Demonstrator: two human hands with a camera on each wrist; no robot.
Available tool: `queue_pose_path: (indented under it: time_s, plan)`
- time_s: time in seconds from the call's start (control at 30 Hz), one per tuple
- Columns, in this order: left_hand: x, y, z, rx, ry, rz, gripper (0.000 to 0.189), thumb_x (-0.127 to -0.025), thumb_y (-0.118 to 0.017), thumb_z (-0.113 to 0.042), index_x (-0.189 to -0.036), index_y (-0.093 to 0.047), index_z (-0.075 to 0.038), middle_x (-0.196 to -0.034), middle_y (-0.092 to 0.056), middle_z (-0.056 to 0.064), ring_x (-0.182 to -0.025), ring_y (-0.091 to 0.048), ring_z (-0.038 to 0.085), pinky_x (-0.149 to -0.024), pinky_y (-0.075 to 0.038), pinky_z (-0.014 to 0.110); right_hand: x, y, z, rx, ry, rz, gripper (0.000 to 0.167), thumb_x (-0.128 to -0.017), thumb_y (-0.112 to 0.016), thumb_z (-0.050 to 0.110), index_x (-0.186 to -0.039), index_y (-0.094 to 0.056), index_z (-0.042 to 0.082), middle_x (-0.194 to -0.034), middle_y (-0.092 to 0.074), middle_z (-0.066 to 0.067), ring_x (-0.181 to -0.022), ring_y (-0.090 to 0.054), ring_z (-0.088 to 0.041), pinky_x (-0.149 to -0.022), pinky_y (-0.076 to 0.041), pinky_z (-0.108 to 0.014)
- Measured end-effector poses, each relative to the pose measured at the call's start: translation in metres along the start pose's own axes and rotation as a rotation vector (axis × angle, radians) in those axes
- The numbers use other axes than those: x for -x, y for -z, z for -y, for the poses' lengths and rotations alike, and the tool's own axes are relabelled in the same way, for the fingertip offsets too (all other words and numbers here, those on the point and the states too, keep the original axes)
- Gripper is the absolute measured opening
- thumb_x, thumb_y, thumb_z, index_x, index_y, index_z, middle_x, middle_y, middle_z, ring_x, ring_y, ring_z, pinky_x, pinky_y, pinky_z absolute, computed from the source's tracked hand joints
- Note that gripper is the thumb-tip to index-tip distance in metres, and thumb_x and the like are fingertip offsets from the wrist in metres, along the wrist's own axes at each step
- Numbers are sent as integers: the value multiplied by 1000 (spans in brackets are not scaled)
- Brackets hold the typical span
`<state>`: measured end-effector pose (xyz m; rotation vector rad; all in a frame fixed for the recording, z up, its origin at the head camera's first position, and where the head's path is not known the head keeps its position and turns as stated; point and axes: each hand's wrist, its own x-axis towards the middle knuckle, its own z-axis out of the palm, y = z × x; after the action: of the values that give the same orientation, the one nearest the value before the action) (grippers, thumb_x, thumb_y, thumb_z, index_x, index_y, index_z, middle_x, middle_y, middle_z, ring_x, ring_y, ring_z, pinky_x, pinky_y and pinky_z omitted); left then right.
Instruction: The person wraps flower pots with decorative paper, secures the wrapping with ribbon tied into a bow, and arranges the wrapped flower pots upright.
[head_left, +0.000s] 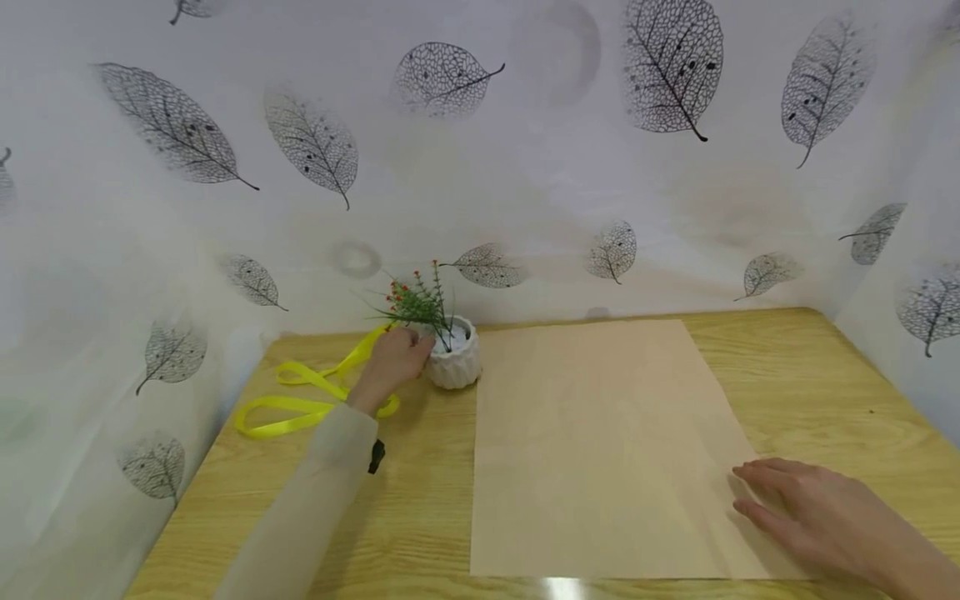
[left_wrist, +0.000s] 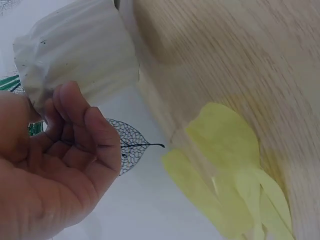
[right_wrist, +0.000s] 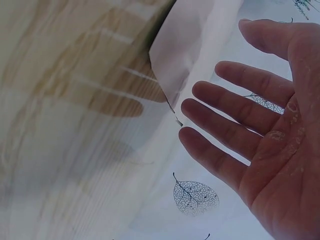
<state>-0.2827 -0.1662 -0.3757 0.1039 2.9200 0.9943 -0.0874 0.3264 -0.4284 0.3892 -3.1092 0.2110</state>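
Note:
A white ribbed flowerpot (head_left: 454,368) with green stems and small red flowers stands near the back of the table, beside the paper's left edge. My left hand (head_left: 399,358) grips its rim from the left; in the left wrist view the fingers are curled against the pot (left_wrist: 82,50) and the thumb is partly hidden. A large sheet of pale tan paper (head_left: 600,450) lies flat on the table. My right hand (head_left: 813,508) is over the sheet's right edge, its fingers spread and straight, holding nothing; the palm shows in the right wrist view.
A looped yellow ribbon (head_left: 281,421) lies on the table's left, partly behind the left forearm. A small black object (head_left: 377,457) is beside that sleeve. A white cloth with leaf prints (head_left: 525,183) hangs behind the wooden table (head_left: 787,375) and along its sides.

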Motion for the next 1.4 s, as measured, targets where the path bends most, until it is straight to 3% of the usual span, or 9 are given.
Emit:
queue_pose_path:
  time_s: [0.2,0.5,0.97,1.4]
  plan:
    - [5,-2,-10,-35,-58,-8,43,-103,-48,-33,-67,-56,-11,-63,-58,4,-55,-47,18,-50,-37,27,1,-1,0,1,5,-19,42,-89,-76,47,-115,-77,14,-116,-75,-9,-106,-72,-35,-86,-56,-59]
    - [14,-7,-28,14,-164,21,44,-100,-49,-25,-57,-50,-14,-54,-54,0,-47,-43,13,-45,-34,24,4,-4,-2,-9,5,-39,42,-88,-77,47,-114,-77,14,-116,-75,-10,-105,-72,-36,-84,-57,-58]
    - [25,-19,-53,-10,-148,65,45,-103,-50,-27,-59,-49,-15,-55,-49,-2,-48,-39,12,-45,-32,24,5,-6,-2,-1,39,-78,40,-86,-80,44,-112,-78,14,-114,-76,-7,-103,-73,-33,-82,-58,-55]
    - [31,-37,-64,-8,-193,65,42,-102,-53,-28,-62,-49,-14,-57,-45,-2,-51,-37,13,-46,-31,25,6,-4,2,4,66,-123,36,-83,-83,39,-110,-78,15,-111,-77,-5,-100,-73,-32,-81,-58,-54]
